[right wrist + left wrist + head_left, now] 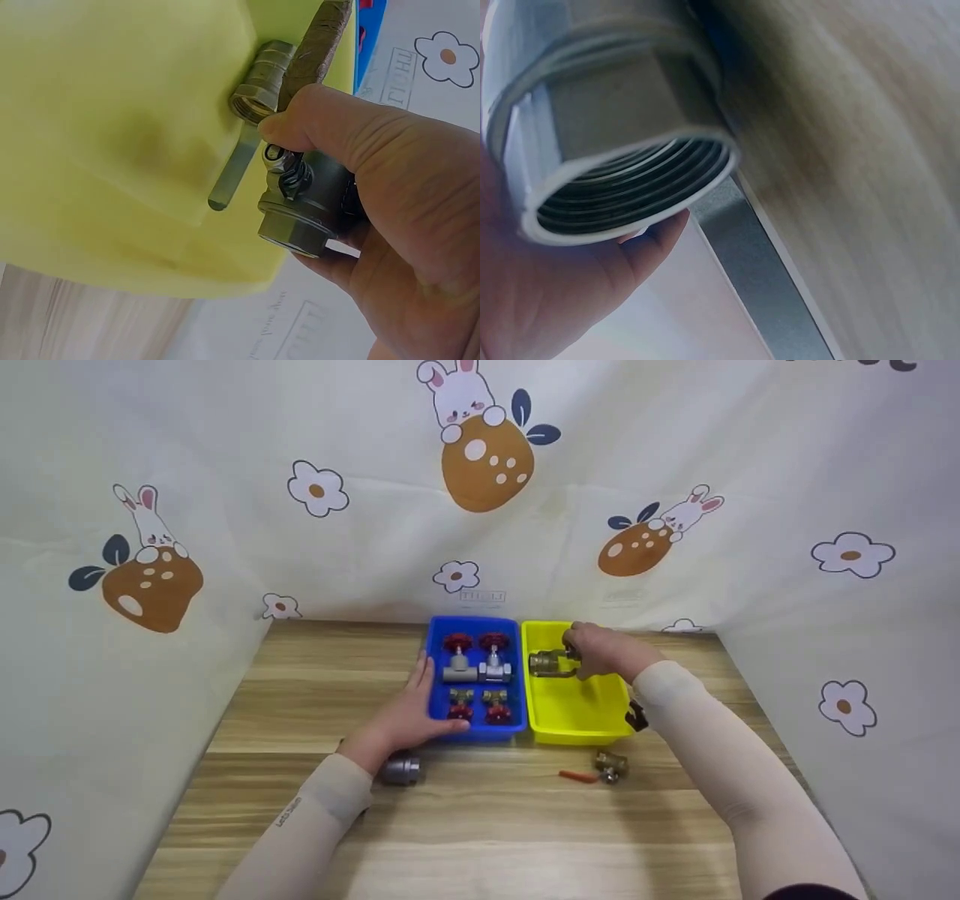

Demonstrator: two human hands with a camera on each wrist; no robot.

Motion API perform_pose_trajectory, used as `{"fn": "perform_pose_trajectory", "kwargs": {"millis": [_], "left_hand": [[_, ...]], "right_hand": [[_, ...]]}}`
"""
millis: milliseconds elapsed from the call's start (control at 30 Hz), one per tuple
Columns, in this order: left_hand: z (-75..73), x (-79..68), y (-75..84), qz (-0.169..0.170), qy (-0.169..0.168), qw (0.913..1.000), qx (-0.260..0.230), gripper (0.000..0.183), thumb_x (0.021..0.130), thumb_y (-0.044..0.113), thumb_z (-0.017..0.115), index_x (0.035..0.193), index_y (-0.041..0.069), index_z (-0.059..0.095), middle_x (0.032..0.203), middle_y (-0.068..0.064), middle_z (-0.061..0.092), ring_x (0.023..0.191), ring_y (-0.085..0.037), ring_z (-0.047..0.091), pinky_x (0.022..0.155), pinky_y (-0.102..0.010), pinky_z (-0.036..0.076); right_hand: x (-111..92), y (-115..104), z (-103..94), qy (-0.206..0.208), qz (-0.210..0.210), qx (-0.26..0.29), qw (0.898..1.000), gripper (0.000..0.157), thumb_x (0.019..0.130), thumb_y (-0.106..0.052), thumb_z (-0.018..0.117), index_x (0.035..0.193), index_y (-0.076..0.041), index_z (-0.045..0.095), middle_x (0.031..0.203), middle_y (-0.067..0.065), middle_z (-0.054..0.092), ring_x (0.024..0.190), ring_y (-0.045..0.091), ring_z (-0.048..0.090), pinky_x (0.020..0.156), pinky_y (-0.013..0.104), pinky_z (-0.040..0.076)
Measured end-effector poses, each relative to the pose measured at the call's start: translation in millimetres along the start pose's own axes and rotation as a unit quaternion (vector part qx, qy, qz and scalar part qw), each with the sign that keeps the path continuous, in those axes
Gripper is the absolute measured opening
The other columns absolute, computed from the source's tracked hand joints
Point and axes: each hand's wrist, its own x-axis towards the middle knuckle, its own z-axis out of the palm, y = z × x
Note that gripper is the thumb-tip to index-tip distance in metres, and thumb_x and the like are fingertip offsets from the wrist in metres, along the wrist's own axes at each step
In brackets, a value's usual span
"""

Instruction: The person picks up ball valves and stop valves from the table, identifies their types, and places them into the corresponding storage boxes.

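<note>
My right hand point(600, 651) is over the back of the yellow bin point(581, 735), gripping a metal ball valve point(300, 202) whose lever point(319, 52) looks brown and wrapped. Thumb and fingers pinch it around the body and lever. Beside it, a second ball valve point(262, 79) with a flat metal lever point(236, 169) lies inside that bin. My left hand point(409, 712) rests against the left side of the blue bin point(480, 735), fingers extended and thumb over the front rim. Under the left wrist, a large grey threaded valve point(622, 112) lies on the table.
Inside the blue bin are two valves with red handwheels point(493, 656) at the back and two small brass valves point(496, 705) in front. A brass ball valve point(611, 763) with an orange lever lies before the yellow bin. A dark handle point(636, 715) shows at its right side.
</note>
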Motion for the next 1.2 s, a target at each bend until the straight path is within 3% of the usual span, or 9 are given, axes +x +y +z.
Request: {"fn": "perform_pose_trajectory", "kwargs": {"millis": [333, 567, 1200], "left_hand": [[-1.7, -1.6, 3.4, -0.002, 0.004, 1.0000, -0.003, 0.142, 0.084, 0.077, 0.083, 0.178, 0.012, -0.001, 0.186, -0.009, -0.013, 0.161, -0.052, 0.030, 0.127, -0.065, 0.034], [-2.4, -1.4, 3.1, 0.020, 0.005, 0.9998, -0.004, 0.144, 0.084, 0.079, 0.082, 0.177, 0.005, 0.001, 0.185, -0.015, -0.011, 0.161, -0.054, 0.028, 0.128, -0.063, 0.033], [-2.1, -2.4, 2.4, 0.015, 0.004, 0.9999, 0.001, 0.144, 0.084, 0.080, 0.081, 0.177, 0.007, 0.000, 0.185, -0.013, -0.014, 0.159, -0.055, 0.031, 0.127, -0.064, 0.034]], "right_hand": [[4.8, 5.3, 3.2, 0.000, 0.012, 0.005, 1.000, 0.056, 0.090, -0.009, 0.094, 0.138, -0.003, 0.065, 0.121, 0.012, 0.064, 0.107, 0.031, 0.061, 0.105, 0.049, 0.058], [10.1, 7.2, 4.6, -0.007, 0.029, 0.029, 0.999, 0.056, 0.090, -0.006, 0.091, 0.140, -0.003, 0.064, 0.122, 0.012, 0.063, 0.109, 0.030, 0.060, 0.104, 0.049, 0.057], [16.2, 5.1, 12.1, -0.040, 0.052, 0.032, 0.997, 0.055, 0.094, -0.009, 0.091, 0.143, -0.008, 0.065, 0.122, 0.009, 0.068, 0.108, 0.031, 0.062, 0.108, 0.051, 0.057]]}}
